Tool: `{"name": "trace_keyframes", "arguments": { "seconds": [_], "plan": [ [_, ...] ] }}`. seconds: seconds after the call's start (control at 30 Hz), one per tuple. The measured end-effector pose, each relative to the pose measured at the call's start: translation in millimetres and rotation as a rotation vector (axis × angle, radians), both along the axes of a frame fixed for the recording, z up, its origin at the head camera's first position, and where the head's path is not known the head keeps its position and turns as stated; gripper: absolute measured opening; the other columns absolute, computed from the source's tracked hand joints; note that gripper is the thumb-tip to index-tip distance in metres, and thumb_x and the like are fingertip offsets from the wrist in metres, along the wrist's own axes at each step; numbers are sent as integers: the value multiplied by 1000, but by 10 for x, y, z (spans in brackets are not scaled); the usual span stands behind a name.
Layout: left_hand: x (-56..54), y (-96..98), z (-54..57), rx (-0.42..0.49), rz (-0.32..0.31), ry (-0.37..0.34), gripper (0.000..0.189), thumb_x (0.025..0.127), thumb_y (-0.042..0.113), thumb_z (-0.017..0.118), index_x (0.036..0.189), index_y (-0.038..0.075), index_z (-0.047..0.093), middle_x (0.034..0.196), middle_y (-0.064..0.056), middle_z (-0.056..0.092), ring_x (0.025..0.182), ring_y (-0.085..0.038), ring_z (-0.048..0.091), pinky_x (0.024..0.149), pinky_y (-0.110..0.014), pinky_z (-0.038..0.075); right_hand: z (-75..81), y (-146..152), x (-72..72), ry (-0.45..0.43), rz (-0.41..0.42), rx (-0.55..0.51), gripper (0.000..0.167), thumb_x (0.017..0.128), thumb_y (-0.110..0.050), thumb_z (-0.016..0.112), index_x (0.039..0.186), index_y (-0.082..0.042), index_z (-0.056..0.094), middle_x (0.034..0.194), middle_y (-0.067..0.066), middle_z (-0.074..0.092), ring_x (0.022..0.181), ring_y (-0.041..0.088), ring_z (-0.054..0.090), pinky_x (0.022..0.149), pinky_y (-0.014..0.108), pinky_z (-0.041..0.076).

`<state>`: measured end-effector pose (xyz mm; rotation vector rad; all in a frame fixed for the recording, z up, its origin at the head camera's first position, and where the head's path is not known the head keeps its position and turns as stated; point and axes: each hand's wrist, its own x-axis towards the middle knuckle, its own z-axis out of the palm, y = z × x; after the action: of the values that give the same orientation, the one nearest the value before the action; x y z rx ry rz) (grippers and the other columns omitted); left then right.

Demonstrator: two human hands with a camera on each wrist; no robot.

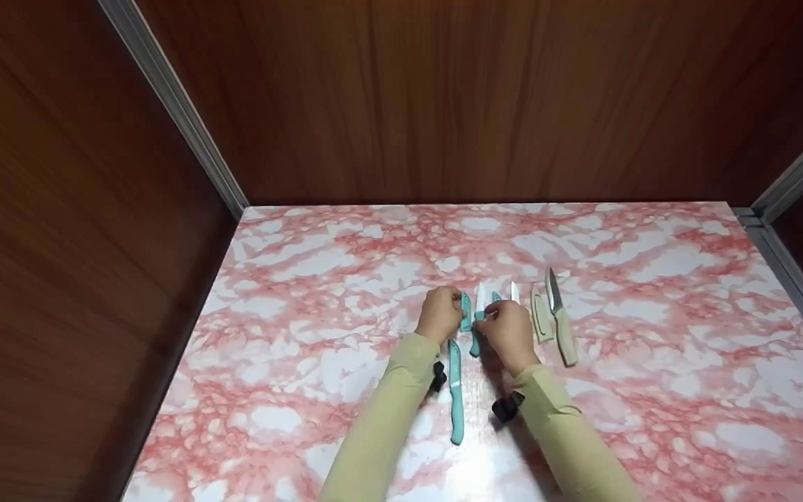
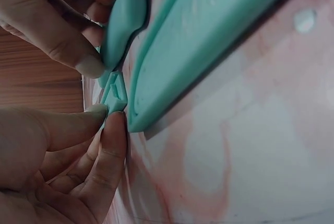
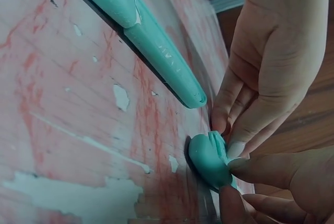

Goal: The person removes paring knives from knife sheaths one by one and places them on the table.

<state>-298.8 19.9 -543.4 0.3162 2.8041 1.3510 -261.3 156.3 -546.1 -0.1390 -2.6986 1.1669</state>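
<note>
In the head view my left hand (image 1: 440,314) pinches a short teal blade sheath (image 1: 466,310) between thumb and fingers. Just to its right, my right hand (image 1: 509,331) pinches a small teal-handled knife (image 1: 475,344) where the handle meets its white blade (image 1: 481,294), which points away from me. The left wrist view shows the sheath's slotted end (image 2: 116,93) close to the knife's rounded handle (image 2: 125,23). A longer teal knife (image 1: 456,397), its blade covered by a teal sheath, lies nearer me, between the forearms.
Beyond my right hand, a teal piece (image 1: 495,297) and a white blade tip (image 1: 514,290) show, partly hidden. Right of them lie a beige sheath (image 1: 541,321) and a bare-bladed knife with beige handle (image 1: 565,338). Brown panels (image 1: 443,104) border the marbled table (image 1: 304,293).
</note>
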Motion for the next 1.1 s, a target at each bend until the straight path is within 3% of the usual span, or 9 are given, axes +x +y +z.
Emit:
{"name": "trace_keyframes", "arguments": {
  "seconds": [0.5,0.7,0.93,1.1],
  "plan": [
    [15,-1,10,-2,-9,-19,17,81,-13,54,89,-5,67,58,3,35,55,-12,32,55,-24,31,11,18,9,-11,19,-7,20,69,-7,77,84,4,71,70,8,64,64,25,59,60,39,50],
    [25,7,15,3,-4,-45,22,83,-11,55,97,-2,69,61,3,43,59,-12,37,60,-25,36,19,35,19,-14,20,-8,21,69,-7,78,86,4,71,69,8,64,63,24,58,59,39,49],
    [32,-12,-6,-7,-17,-5,12,80,-11,55,83,-5,65,60,3,38,56,-11,35,57,-24,32,58,73,59,-59,51,-51,27,75,-7,76,96,7,69,70,9,63,57,21,58,54,33,50],
    [44,-73,-4,14,1,26,11,80,-4,64,91,-5,68,62,2,50,56,-8,44,62,-24,45,131,113,105,-91,113,-118,31,80,-6,74,105,8,66,71,10,63,55,21,59,49,30,51]
  ]
}}
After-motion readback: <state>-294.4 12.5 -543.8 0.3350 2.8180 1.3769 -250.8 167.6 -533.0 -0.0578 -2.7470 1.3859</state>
